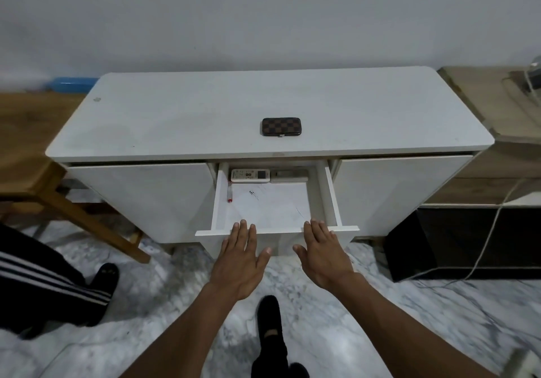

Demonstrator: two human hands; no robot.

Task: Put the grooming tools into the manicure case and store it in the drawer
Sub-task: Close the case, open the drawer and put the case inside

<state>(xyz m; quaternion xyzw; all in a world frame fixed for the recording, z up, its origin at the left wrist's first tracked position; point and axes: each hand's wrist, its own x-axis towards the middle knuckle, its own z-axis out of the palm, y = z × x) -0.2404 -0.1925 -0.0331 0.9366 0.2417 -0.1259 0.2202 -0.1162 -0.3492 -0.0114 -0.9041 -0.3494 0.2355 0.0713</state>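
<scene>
Both hands, left [240, 257] and right [323, 256], are held flat with fingers spread, empty, fingertips at the front edge of the open drawer [333, 202]. The case [281, 126] lies closed well beyond the fingers on the cabinet top [175, 120]. It is judged light, rigid and probably smooth; its long edges should be pinched.

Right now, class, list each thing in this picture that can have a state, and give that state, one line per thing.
manicure case: closed, lying flat on the cabinet top.
drawer: pulled open.
left hand: open, empty, fingertips at the drawer's front edge.
right hand: open, empty, fingertips at the drawer's front edge.
white remote: lying at the back of the drawer.
</scene>
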